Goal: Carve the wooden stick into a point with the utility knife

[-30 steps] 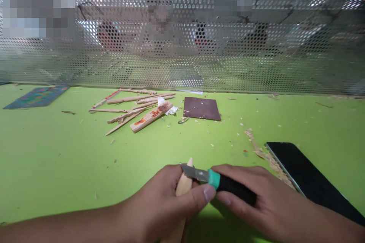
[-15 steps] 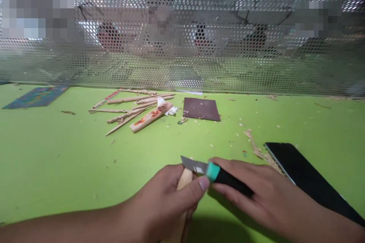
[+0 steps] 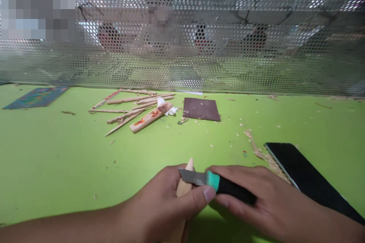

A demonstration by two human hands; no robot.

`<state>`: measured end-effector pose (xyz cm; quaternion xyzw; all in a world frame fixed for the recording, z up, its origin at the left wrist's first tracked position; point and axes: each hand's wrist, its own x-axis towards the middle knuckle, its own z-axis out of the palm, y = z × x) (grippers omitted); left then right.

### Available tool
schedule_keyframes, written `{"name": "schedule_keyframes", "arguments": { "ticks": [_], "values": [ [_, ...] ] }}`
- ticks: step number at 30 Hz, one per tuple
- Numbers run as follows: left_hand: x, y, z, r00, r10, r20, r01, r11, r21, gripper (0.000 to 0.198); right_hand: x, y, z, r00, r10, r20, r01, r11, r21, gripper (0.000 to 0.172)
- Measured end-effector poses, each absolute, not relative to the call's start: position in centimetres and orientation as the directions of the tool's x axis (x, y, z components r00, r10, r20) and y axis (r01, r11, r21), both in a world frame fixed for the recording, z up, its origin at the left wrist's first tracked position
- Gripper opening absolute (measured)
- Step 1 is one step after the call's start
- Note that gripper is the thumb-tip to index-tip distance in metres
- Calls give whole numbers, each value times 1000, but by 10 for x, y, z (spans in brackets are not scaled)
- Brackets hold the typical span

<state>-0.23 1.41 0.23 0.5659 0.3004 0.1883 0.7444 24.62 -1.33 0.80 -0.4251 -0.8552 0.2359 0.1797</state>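
Observation:
My left hand [image 3: 168, 201] is closed around a pale wooden stick [image 3: 184, 188] whose tapered tip points away from me. Its lower part is mostly hidden by the palm and fingers. In my right hand [image 3: 265, 197] is a carving knife [image 3: 234, 189] with a black handle and a green collar. The knife's flat, slanted blade [image 3: 193, 177] lies across the stick just below the tip. My left thumb presses close to the green collar.
Beyond my hands lie several carved sticks [image 3: 139, 100], a red-stained wood piece [image 3: 151, 117], white tissue [image 3: 171, 111] and a brown sandpaper square [image 3: 201, 109]. A phone [image 3: 308, 174] rests at right beside wood shavings [image 3: 270, 161]. A perforated metal screen [image 3: 182, 64] spans the back; a patterned sheet [image 3: 37, 97] lies left.
The blade has slid down the stick toward me, and more of the pointed tip now shows above it. My right hand has shifted slightly closer to me with the knife.

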Motion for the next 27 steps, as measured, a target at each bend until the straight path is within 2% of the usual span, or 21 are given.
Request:
{"name": "schedule_keyframes", "arguments": {
  "ticks": [3,9,13,17,20,24,27],
  "values": [
    [-2,14,1,745,620,-247,68,298,952,38,246,-14,5,-561,822,100,639,507,-579,20],
    [3,11,-1,731,638,-242,-21,375,927,47,247,-19,-7,-539,817,204,624,550,-555,29],
    [6,9,-3,720,661,-211,-36,339,940,48,245,-21,-7,-538,811,230,672,578,-463,36],
    [6,7,-5,653,698,-292,38,355,934,53,245,-21,-9,-539,801,262,724,599,-343,39],
    [5,7,-4,626,713,-315,108,322,941,51,246,-21,-14,-505,822,265,731,570,-376,37],
    [3,9,-1,632,715,-300,118,294,949,48,248,-21,-18,-462,847,264,703,531,-473,33],
    [2,11,-1,649,699,-302,135,285,949,47,247,-20,-17,-459,848,265,685,527,-503,31]
  ]
}}
